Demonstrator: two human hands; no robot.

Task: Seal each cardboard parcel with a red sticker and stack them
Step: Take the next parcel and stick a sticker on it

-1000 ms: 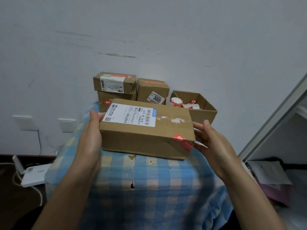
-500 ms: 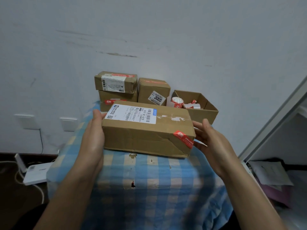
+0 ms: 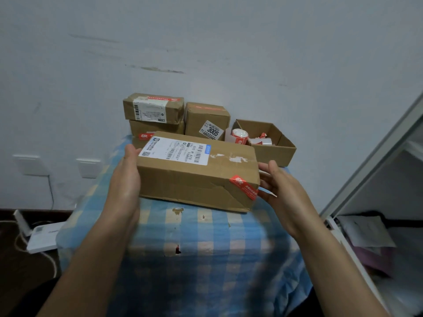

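Head view, single entry. Item: large parcel (image 3: 196, 172), brown cardboard, long side to the wearer, its lower edge at or barely above the bench (image 3: 206, 248), which has a blue checked cloth on it. Shipping label (image 3: 176, 151) lies on the parcel's top, toward its left end. One red sticker (image 3: 243, 187) wraps its near right corner, bridging the front face and the end flap, so this end reads as sealed. The left hand (image 3: 124, 179) lies flat against the parcel's left end, thumb up at the top edge. The right hand (image 3: 281, 191) is at the parcel's right end, its fingers (image 3: 266, 167) straight and spread. The corner hides whether they touch. Neither hand curls round anything, which suggests the parcel is steadied between two palms for carrying or turning. Behind the parcel's left half are two stacked parcels (image 3: 153, 108) against the wall (image 3: 229, 53), the likely destination pile. Behind its middle is an upright parcel (image 3: 207, 120) tagged 3005. Behind its right end is an open carton (image 3: 270, 143) holding a sticker roll (image 3: 239, 136), kept within reach of the sealing hand. Left of the parcel and lower, a white device (image 3: 42, 236) sits on the floor.
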